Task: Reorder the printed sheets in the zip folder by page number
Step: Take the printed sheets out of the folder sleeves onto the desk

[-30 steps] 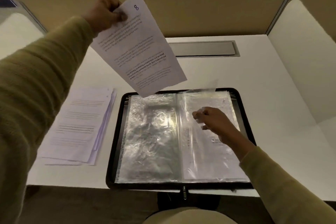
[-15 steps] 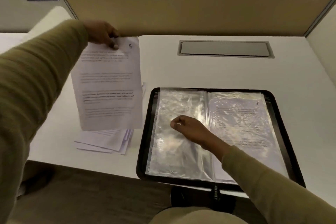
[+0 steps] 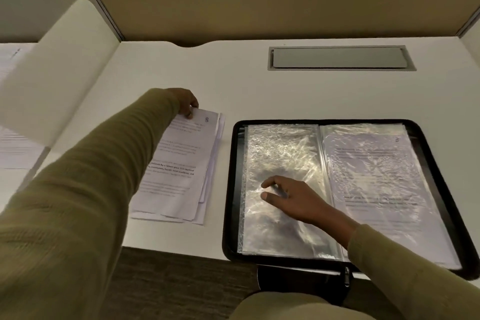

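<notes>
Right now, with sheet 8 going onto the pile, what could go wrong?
1. The pile is fanned and uneven. When the left hand lets go of sheet 8, sheets may slide and mix.
2. The folder overhangs the near edge of the desk. Weight from the right hand on its empty sleeve might tip it off.

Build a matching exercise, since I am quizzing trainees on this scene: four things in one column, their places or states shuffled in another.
1. left hand
2. right hand
3. stack of loose sheets
4. zip folder

a. lies open on the desk
b. over the folder's left sleeve
c. pinches the sheet marked 8
d. lies left of the folder

Pairs: 1-c, 2-b, 3-d, 4-a.
</notes>
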